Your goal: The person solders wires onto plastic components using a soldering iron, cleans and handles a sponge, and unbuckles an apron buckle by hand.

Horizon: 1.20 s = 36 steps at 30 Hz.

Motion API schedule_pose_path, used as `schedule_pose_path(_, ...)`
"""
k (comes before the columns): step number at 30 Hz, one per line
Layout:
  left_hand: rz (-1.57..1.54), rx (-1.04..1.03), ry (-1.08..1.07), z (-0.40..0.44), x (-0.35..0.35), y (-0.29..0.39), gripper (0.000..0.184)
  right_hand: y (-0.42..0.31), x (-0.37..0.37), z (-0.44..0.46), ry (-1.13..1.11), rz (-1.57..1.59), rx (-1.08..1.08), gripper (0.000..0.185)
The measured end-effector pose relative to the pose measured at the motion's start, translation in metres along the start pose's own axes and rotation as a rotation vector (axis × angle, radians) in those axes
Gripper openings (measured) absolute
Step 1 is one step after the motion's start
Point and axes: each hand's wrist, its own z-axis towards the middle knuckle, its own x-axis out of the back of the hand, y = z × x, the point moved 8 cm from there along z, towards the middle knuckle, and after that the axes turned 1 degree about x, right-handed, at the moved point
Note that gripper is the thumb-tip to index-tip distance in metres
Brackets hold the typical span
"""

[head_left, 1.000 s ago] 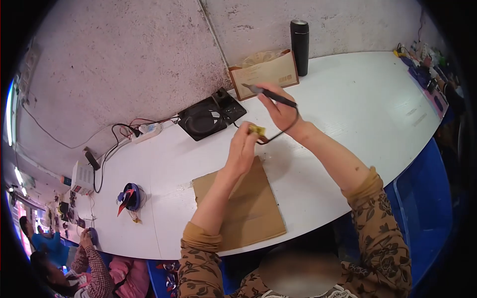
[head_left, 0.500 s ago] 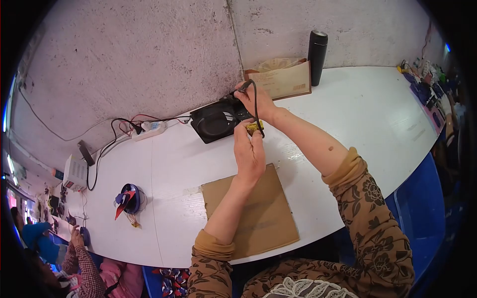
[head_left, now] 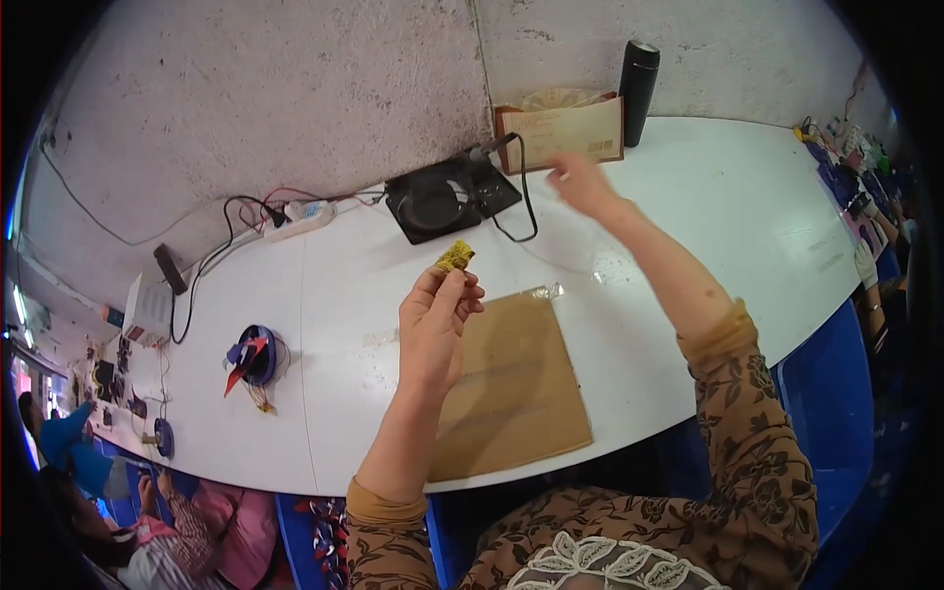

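Observation:
My left hand is raised over the table, its thumb and fingers pinching a small yellow sponge-like piece with dark speckles. Beyond it lies a black stand with a round recess. A black corded tool rests at the stand's right side, its cord looping down to the right. My right hand is in the air to the right of the stand, near the upright paper packet. Motion blurs its fingers, and I see nothing in it.
A brown cardboard sheet lies in front of me. On the left are a blue round container with red and blue parts, and a power strip. A black flask stands by the wall. Other people sit at both ends.
My right hand has let go of the corded tool at the stand and swung right. My left hand has drawn back to the left with the yellow piece.

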Motion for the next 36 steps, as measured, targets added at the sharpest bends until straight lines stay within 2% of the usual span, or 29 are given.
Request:
schedule_pose_path(3, 0.055, 0.015, -0.04, -0.031, -0.005, 0.002, 0.014, -0.041, 0.087, -0.052, 0.344, 0.295, -0.026, 0.012)
schedule_pose_path(6, 0.164, -0.005, -0.081, -0.054, -0.011, -0.012, 0.012, -0.092, 0.088, -0.114, -0.01, 0.803, -0.314, 0.013)
schedule_pose_path(8, 0.328, -0.032, -0.1, -0.068, -0.021, -0.014, 0.014, -0.127, 0.066, -0.148, -0.304, 0.867, -0.372, 0.018)
schedule_pose_path(10, 0.335, -0.082, -0.068, -0.083, -0.032, -0.016, 0.018, -0.146, 0.05, -0.173, -0.439, 0.897, -0.28, 0.027)
schedule_pose_path(12, 0.336, -0.12, -0.062, -0.096, -0.036, -0.021, 0.022, -0.152, 0.031, -0.191, -0.519, 1.117, -0.281, 0.031)
schedule_pose_path(14, 0.331, -0.142, -0.094, -0.106, -0.039, -0.026, 0.026, -0.152, 0.023, -0.203, -0.558, 1.135, -0.322, 0.031)
schedule_pose_path(17, 0.326, -0.011, -0.096, -0.119, -0.028, -0.04, 0.026, -0.15, 0.018, -0.221, -0.594, 1.187, -0.355, 0.032)
schedule_pose_path(20, 0.18, 0.048, -0.089, -0.125, -0.02, -0.049, 0.025, -0.155, 0.022, -0.23, -0.593, 1.233, -0.333, 0.03)
schedule_pose_path(24, 0.353, -0.123, -0.059, -0.133, -0.018, -0.047, 0.024, -0.147, 0.023, -0.241, -0.553, 1.153, -0.433, 0.023)
schedule_pose_path(26, 0.484, -0.247, -0.024, -0.138, -0.013, -0.038, 0.023, -0.148, 0.026, -0.241, -0.516, 1.124, -0.374, 0.021)
schedule_pose_path(36, 0.876, -0.546, 0.08, -0.154, -0.024, -0.017, 0.012, -0.163, 0.03, -0.247, -0.461, 0.824, -0.19, 0.016)
